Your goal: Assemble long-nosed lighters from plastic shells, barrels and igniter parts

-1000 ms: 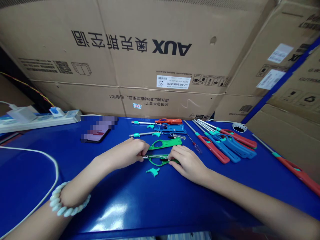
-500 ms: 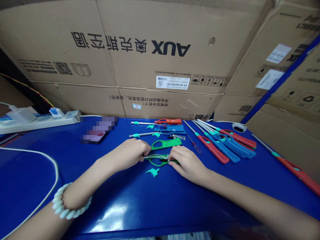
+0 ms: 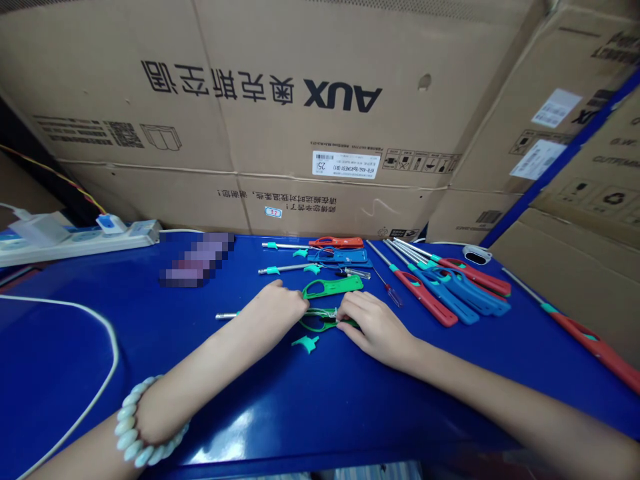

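An opened green lighter shell (image 3: pixel 320 323) lies on the blue table (image 3: pixel 320 413) between my hands. My left hand (image 3: pixel 277 310) is closed over the lighter's metal tube (image 3: pixel 226 315), whose end sticks out to the left. My right hand (image 3: pixel 373 323) presses its fingertips together on the shell's right end. A second green shell half (image 3: pixel 333 287) rests just behind. A small teal trigger piece (image 3: pixel 306 343) sits in front of the shell.
Blue and red shells with metal tubes (image 3: pixel 320 257) lie behind. Several finished red and blue lighters (image 3: pixel 450 287) lie at the right, one more red lighter (image 3: pixel 585 333) far right. A phone (image 3: pixel 193 263), a power strip (image 3: pixel 75 240), a white cable (image 3: pixel 100 333) and cardboard boxes (image 3: pixel 300 113) surround the table.
My left hand has slid right toward the green shell, and the metal tube now shows sticking out to its left. My right hand has stayed put.
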### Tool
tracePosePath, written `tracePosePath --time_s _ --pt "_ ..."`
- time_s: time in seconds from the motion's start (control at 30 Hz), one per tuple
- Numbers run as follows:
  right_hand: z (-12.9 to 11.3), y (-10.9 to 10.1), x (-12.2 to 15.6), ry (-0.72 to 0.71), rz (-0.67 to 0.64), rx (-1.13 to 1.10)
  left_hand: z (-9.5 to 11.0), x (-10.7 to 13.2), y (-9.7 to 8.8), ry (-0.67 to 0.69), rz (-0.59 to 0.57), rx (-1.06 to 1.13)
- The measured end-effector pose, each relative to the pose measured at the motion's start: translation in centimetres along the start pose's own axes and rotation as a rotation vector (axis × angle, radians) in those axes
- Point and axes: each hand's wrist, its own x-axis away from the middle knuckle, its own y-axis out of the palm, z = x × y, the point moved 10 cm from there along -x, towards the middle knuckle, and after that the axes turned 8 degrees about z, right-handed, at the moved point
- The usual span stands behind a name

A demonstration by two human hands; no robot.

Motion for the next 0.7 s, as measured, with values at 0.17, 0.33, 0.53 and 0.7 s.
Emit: tracePosePath --time_s 0.17,0.33,0.53,0.7 --pt "0.0 -0.1 -0.1 0.004 0.013 -0.019 -0.3 0.2 0.0 -0.005 0.021 0.002" --pt "0.3 -0.2 0.0 0.039 0.010 -0.060 -1.4 0.8 -0.1 -0.013 0.069 0.050" --pt "0.7 0.1 0.0 0.067 -0.015 -0.049 -1.7 1.0 -0.6 -0.014 0.087 0.141" --pt "0.3 0.2 0.0 0.055 -0.032 -0.011 -1.1 0.2 -0.9 0.001 0.152 0.193"
